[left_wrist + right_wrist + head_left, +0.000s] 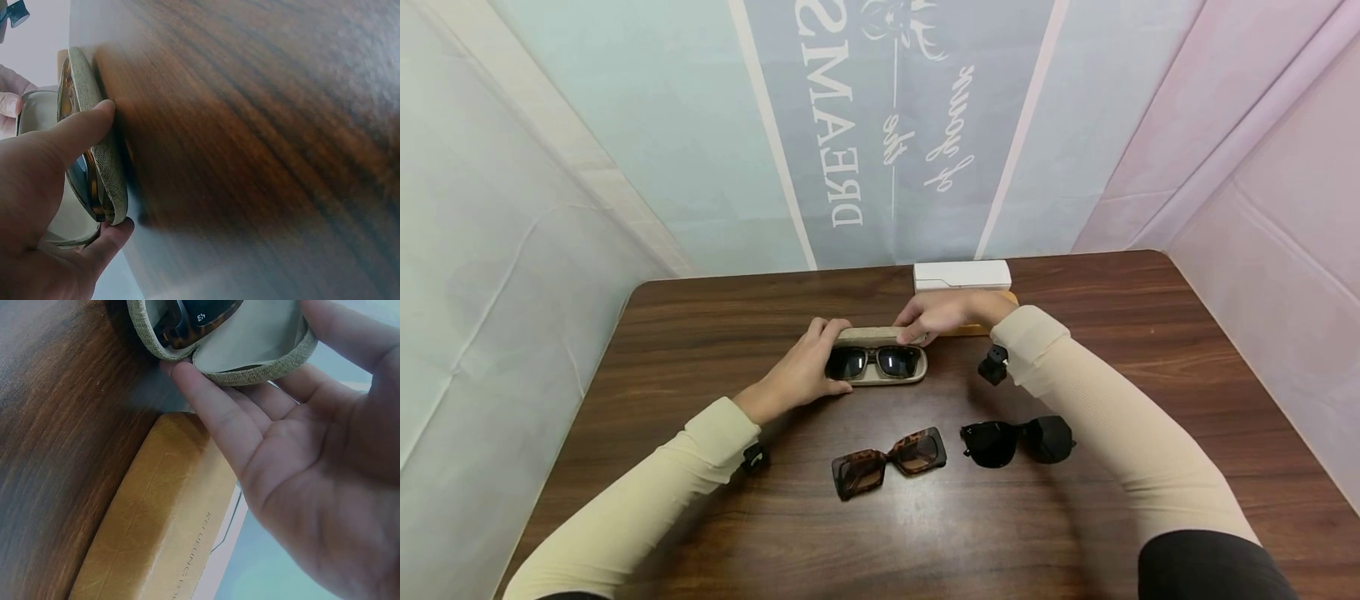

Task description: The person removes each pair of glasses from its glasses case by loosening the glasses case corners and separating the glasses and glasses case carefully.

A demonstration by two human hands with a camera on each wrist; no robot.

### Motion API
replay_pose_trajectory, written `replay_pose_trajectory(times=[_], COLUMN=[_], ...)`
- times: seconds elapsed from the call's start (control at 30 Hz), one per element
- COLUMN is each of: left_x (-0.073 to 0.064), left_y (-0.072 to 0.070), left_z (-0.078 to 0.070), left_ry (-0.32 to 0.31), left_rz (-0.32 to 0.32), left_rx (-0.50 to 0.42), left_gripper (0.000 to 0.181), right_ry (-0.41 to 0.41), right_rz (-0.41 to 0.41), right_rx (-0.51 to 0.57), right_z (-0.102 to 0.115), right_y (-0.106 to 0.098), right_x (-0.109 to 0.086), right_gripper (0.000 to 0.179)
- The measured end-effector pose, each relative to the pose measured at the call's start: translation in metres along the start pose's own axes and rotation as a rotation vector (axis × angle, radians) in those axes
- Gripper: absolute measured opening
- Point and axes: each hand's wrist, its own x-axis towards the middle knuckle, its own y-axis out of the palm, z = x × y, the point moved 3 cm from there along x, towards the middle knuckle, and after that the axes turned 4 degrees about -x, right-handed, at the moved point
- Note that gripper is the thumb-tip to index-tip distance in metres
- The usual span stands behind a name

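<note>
In the head view, an open beige glasses case [887,382] lies near the middle of the table, with dark-lensed sunglasses [898,362] inside its lower half. My left hand [797,367] grips the case's left end, thumb in front and fingers behind. In the left wrist view, that thumb presses the woven outer side of the case [111,169]. At the other end my right hand [951,312] holds the raised lid [872,335] near its right corner. The right wrist view shows the thumb inside the lid's edge [250,375] and fingers curled behind it.
Tortoiseshell sunglasses [860,472] lie on the wooden table [700,333] in front of the case, with black sunglasses [992,443] to their right. Behind my right hand are a mustard-yellow case [150,506] and a white case [962,275] by the table's far edge.
</note>
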Motion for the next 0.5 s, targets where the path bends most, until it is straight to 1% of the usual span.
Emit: replay_pose_trajectory(times=[0.13,0.3,0.37,0.43,0.5], left_x=[-0.0005,-0.0008,-0.0009,-0.0009,-0.0011], left_y=[-0.0003,0.0002,0.0003,0.0003,0.0], left_z=[-0.0007,-0.0008,-0.0008,-0.0011,-0.0015], left_ry=[-0.007,-0.006,-0.005,-0.005,-0.007], left_rz=[0.005,0.004,0.004,0.006,0.009], left_rx=[0.001,-0.001,-0.003,-0.003,-0.002], left_gripper=[0.09,0.09,0.09,0.091,0.091], right_ry=[0.009,0.037,0.04,0.041,0.044], right_rz=[-0.013,-0.027,-0.03,-0.038,-0.053], right_rx=[-0.02,-0.021,-0.032,-0.061,-0.111], right_z=[0.0022,0.0046,0.005,0.0055,0.0067], right_y=[0.0004,0.0019,0.0028,0.0034,0.0038], right_x=[-0.0014,-0.0034,-0.0036,-0.0037,-0.0041], right_gripper=[0.026,0.038,0.039,0.038,0.037])
